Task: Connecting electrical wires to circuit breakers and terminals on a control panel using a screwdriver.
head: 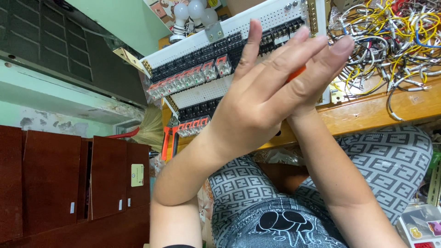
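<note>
Green walls and a dark louvred panel fill the far left, and a wooden bench runs across the right, carrying a white perforated control board propped at a slant. We see rows of black terminal blocks on it, and below them a line of clear relays with red tops, with a second short row nearer us. Our left hand is raised in front of the board, fingers stretched out flat and close together, its back toward us. Our right hand lies behind it, mostly hidden; the two seem pressed palm to palm around an orange tool handle, of which only a sliver shows between the fingers. Whether the right hand pinches it or merely rests on it we cannot tell.

We judge that the tool is being rolled or turned between the palms at the board's terminals. Any next move would call for keeping the tip, which we cannot see, seated square.

A tangle of yellow, white and blue wires lies far right on the bench. Three white bulbs stand behind the board. On the dark red cabinet at the near left sits a small pale yellow rectangular label, with narrow white tags lower down. A clear box with bright stickers sits at the near right corner.
</note>
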